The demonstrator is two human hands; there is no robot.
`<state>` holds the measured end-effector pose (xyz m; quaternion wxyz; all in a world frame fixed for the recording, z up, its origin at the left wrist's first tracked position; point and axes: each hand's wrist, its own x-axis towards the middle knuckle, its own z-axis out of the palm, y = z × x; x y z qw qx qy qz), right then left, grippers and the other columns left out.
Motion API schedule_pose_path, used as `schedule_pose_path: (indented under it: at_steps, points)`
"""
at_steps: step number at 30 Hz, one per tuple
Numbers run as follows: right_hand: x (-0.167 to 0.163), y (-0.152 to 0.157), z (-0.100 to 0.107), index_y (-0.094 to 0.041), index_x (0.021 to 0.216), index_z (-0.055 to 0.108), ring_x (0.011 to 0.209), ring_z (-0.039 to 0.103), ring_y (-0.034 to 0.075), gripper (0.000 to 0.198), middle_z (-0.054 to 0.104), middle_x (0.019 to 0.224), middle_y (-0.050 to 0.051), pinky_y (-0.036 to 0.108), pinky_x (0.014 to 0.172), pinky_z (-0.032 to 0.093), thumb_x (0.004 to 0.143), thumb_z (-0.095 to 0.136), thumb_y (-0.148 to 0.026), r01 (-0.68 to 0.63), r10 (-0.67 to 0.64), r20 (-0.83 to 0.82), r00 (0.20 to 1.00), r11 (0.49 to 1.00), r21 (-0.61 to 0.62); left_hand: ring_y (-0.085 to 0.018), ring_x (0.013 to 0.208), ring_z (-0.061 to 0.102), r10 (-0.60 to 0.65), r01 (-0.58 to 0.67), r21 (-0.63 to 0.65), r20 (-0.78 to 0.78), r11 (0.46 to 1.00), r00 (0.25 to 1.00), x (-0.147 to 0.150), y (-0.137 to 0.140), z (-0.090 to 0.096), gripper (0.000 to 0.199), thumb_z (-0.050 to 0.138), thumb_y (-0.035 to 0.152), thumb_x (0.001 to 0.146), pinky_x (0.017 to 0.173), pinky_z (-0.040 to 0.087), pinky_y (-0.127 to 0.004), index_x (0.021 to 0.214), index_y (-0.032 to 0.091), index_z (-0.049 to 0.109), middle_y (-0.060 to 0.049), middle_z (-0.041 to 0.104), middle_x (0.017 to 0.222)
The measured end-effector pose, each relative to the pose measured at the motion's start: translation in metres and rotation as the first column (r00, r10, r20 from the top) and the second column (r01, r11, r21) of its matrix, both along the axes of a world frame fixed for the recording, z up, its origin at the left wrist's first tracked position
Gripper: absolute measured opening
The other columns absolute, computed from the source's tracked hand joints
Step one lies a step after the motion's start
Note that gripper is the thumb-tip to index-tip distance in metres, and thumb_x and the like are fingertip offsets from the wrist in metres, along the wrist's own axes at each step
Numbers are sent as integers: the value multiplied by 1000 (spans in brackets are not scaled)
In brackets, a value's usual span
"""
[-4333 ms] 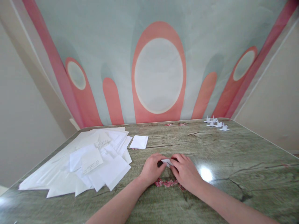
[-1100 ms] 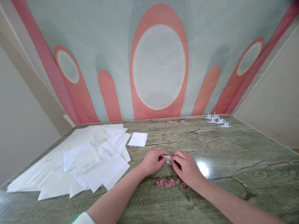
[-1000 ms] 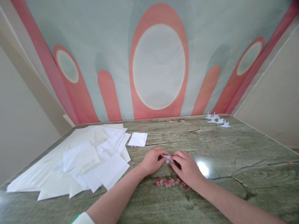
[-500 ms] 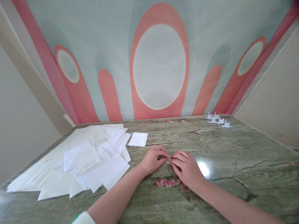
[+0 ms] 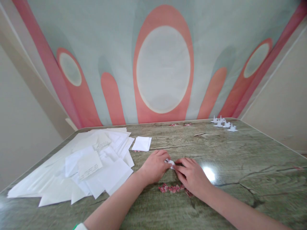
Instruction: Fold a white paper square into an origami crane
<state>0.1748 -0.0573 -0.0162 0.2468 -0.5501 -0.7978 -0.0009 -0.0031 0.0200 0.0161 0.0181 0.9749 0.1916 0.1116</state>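
A small folded piece of white paper [image 5: 171, 164] sits between my two hands, low over the middle of the table. My left hand [image 5: 157, 164] pinches its left end, with the fingertips partly hidden behind the hand. At the right end, the fingers and thumb of my right hand [image 5: 189, 172] grip the paper's edge. Its exact folded shape is too small and too covered to make out. Beyond my left hand lies a short stack of white paper squares [image 5: 142, 143].
A spread heap of white sheets [image 5: 112, 174], some with printed lines, covers the table's left side. Several white folded paper cranes [image 5: 226, 124] stand near the far right corner. The wood-patterned table [image 5: 240, 153] meets a patterned cloth [image 5: 165, 118] at its far edge.
My left hand has turned and shifted slightly left, so more of the folded paper shows between the hands. My right hand has barely moved.
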Motion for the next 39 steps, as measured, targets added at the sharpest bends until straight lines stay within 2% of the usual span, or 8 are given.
schedule_pose_path:
  at_steps: [5, 9, 12, 19, 24, 30, 34, 39]
  points:
    - [2, 1, -2, -24, 90, 68, 85, 53, 20, 18, 60, 89, 5, 36, 76, 41, 84, 52, -19, 2, -3, -54, 999, 1000, -12, -26, 116, 39, -1, 2, 38, -26, 999, 1000, -6, -5, 4, 28, 55, 16, 79, 99, 29, -41, 106, 24, 61, -7, 56, 112]
    - [3, 3, -2, -23, 83, 68, 82, 53, 19, 17, 60, 86, 4, 35, 74, 42, 83, 52, -18, 1, 0, -88, 996, 1000, 2, -25, 117, 38, 14, -10, -51, 74, 999, 997, -13, -2, -2, 34, 55, 16, 77, 101, 28, -41, 109, 27, 62, -5, 55, 115]
    - [2, 2, 0, -23, 80, 68, 79, 52, 18, 17, 59, 81, 3, 34, 73, 42, 83, 52, -18, -19, 19, -113, 993, 1000, 4, -24, 116, 40, 55, -30, -138, 184, 990, 981, -13, 2, -10, 24, 54, 23, 81, 99, 31, -41, 102, 28, 66, -4, 57, 113]
    - [-1, 0, 0, -23, 80, 68, 77, 52, 17, 17, 58, 79, 3, 32, 71, 42, 83, 52, -16, -71, 71, -148, 986, 997, 3, -21, 105, 49, 300, -175, -323, 391, 930, 870, -5, 6, -25, 7, 63, 20, 75, 94, 37, -38, 80, 22, 68, -5, 59, 104]
    - [-1, 4, -2, -22, 77, 66, 77, 53, 16, 15, 58, 79, 2, 31, 71, 42, 81, 54, -16, -65, 60, -216, 975, 998, -18, -24, 100, 51, 461, -335, -354, 380, 873, 802, -2, 7, -33, 30, 70, 24, 64, 90, 39, -40, 92, 20, 61, -6, 59, 99]
    - [-3, 17, -6, -20, 79, 62, 78, 55, 16, 5, 57, 83, 2, 30, 74, 43, 78, 57, -18, -16, -20, -367, 930, 995, -97, -25, 101, 50, 486, -384, -323, 350, 865, 801, -1, 6, -37, 46, 69, 26, 64, 91, 38, -41, 107, 20, 54, -7, 57, 104]
    - [-2, 27, -7, -19, 89, 61, 78, 56, 17, 18, 56, 86, 3, 29, 71, 45, 72, 62, -19, 42, -104, -389, 915, 986, -164, -25, 101, 50, 476, -374, -324, 343, 869, 810, -1, 5, -34, 46, 69, 25, 64, 90, 38, -40, 107, 19, 54, -7, 57, 104]
    - [-7, 41, -8, -19, 74, 63, 73, 56, 16, 5, 58, 78, 2, 27, 67, 43, 69, 62, -19, 64, -145, -362, 921, 972, -228, -25, 102, 50, 439, -336, -311, 371, 889, 818, -3, 6, -34, 42, 69, 23, 64, 91, 38, -41, 104, 21, 56, -6, 57, 102]
